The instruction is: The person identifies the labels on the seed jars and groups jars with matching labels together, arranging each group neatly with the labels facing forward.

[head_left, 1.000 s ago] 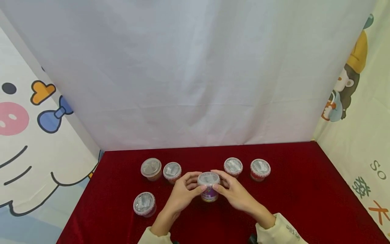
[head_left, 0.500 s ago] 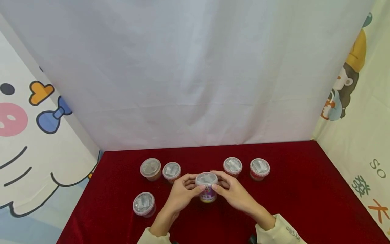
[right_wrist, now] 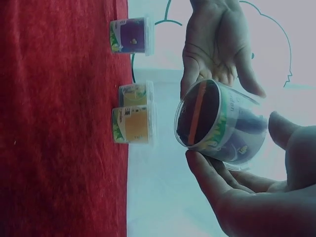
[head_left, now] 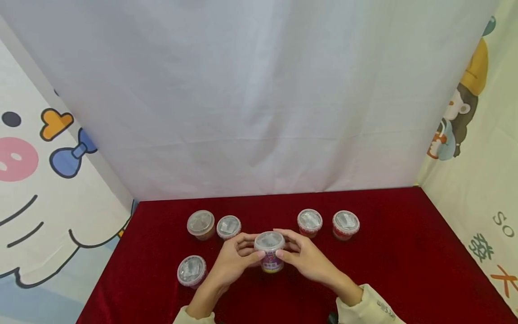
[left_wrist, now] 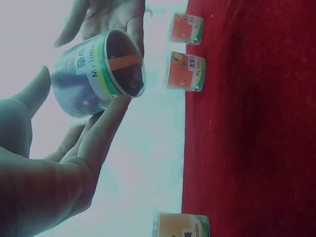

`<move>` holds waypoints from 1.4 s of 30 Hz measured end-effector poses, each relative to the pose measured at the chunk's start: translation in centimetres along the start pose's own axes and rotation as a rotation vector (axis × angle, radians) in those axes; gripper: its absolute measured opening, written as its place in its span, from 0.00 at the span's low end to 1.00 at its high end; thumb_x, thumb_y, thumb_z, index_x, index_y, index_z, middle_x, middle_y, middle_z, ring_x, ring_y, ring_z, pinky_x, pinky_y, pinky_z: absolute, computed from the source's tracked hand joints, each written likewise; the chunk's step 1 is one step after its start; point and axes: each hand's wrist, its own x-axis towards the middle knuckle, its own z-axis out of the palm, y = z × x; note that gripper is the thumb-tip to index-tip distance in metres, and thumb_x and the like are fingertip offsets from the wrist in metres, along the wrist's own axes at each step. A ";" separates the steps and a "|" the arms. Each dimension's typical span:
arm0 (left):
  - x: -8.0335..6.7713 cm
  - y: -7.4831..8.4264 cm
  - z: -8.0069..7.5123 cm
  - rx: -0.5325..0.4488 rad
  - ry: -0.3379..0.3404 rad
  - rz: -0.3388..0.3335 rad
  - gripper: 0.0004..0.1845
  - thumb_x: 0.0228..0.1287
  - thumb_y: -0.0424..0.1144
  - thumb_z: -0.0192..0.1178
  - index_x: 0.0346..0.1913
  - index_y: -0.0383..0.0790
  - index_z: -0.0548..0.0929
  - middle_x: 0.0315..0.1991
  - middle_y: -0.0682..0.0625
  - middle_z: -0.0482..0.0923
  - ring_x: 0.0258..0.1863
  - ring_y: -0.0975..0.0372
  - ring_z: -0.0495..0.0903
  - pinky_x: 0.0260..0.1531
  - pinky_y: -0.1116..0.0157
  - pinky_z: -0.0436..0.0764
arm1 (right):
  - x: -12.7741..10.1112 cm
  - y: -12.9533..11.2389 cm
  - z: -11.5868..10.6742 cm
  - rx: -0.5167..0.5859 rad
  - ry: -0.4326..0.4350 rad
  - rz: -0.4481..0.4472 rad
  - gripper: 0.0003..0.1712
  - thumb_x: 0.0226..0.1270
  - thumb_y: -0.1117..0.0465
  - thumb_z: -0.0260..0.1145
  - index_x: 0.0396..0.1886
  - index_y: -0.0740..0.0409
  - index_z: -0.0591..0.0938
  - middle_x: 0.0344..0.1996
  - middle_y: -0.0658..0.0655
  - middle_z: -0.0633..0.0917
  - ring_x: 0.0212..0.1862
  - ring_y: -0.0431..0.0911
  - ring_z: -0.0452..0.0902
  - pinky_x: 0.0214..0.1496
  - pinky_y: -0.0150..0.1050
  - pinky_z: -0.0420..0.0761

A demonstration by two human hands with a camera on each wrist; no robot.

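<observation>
A small lidded plastic tub (head_left: 269, 260) with a purple label and clear lid is held upright between both hands, in the middle of the head view. My left hand (head_left: 233, 261) grips its left side, thumb at the front and fingers behind. From the other side my right hand (head_left: 306, 259) holds it the same way. The left wrist view shows the tub (left_wrist: 81, 79) raised off the cloth, its dark underside crossed by an orange strip. In the right wrist view the tub's underside (right_wrist: 210, 108) also faces the camera.
Red cloth (head_left: 388, 252) covers the table. Behind the hands stand two tubs at left, one pale (head_left: 201, 225) and one reddish (head_left: 229, 226), and two red ones at right (head_left: 310, 222), (head_left: 346, 224). Another tub (head_left: 192, 271) sits near the left forearm. White curtain (head_left: 259, 112) hangs behind.
Both hands have shifted the tub a little to the left and slightly toward the person. Its label has turned somewhat, and the hold is unchanged. The other tubs stay put.
</observation>
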 end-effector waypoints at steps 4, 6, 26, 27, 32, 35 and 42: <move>-0.6 0.1 -0.6 0.015 0.007 -0.007 0.28 0.72 0.32 0.70 0.68 0.22 0.73 0.59 0.34 0.82 0.56 0.52 0.86 0.50 0.60 0.89 | 0.3 0.0 0.6 0.028 -0.011 -0.008 0.34 0.82 0.60 0.63 0.77 0.74 0.65 0.71 0.75 0.73 0.67 0.67 0.76 0.58 0.35 0.83; -0.9 0.0 -1.0 0.018 0.006 -0.007 0.29 0.71 0.32 0.70 0.68 0.22 0.73 0.59 0.33 0.82 0.56 0.53 0.86 0.50 0.60 0.89 | 0.4 -0.2 0.9 0.044 -0.020 0.000 0.34 0.82 0.61 0.64 0.77 0.75 0.65 0.70 0.75 0.73 0.67 0.67 0.76 0.58 0.36 0.84; -3.4 -0.1 -4.7 0.098 -0.018 -0.036 0.30 0.71 0.33 0.70 0.69 0.22 0.71 0.64 0.32 0.79 0.58 0.55 0.84 0.51 0.63 0.87 | 2.7 0.8 4.5 0.049 -0.056 -0.004 0.32 0.77 0.66 0.68 0.73 0.75 0.70 0.64 0.72 0.79 0.63 0.64 0.80 0.56 0.34 0.84; -3.5 -0.1 -4.8 0.104 -0.014 -0.045 0.30 0.71 0.33 0.70 0.69 0.22 0.71 0.65 0.32 0.79 0.59 0.54 0.84 0.51 0.63 0.87 | 2.7 0.8 4.7 0.051 -0.059 0.001 0.32 0.77 0.66 0.68 0.73 0.75 0.70 0.64 0.72 0.79 0.63 0.63 0.80 0.56 0.34 0.84; -4.1 -0.2 -5.4 0.136 0.011 -0.066 0.29 0.70 0.33 0.71 0.68 0.23 0.73 0.65 0.32 0.78 0.61 0.50 0.83 0.52 0.64 0.86 | 3.1 0.9 5.3 0.063 -0.082 0.006 0.32 0.76 0.67 0.69 0.73 0.74 0.70 0.64 0.71 0.80 0.64 0.62 0.80 0.57 0.34 0.84; -4.4 -0.2 -5.6 0.152 0.028 -0.070 0.29 0.69 0.33 0.72 0.67 0.23 0.73 0.67 0.31 0.77 0.62 0.47 0.82 0.52 0.64 0.86 | 3.4 1.1 5.5 0.059 -0.101 -0.005 0.31 0.77 0.67 0.68 0.73 0.74 0.70 0.64 0.70 0.80 0.64 0.62 0.80 0.57 0.34 0.84; -5.0 -0.5 -5.9 0.203 0.075 -0.076 0.29 0.67 0.31 0.73 0.66 0.23 0.75 0.68 0.30 0.77 0.62 0.45 0.82 0.52 0.65 0.86 | 3.9 1.6 6.2 0.072 -0.128 -0.005 0.31 0.76 0.69 0.68 0.74 0.73 0.70 0.65 0.70 0.79 0.66 0.63 0.79 0.60 0.36 0.84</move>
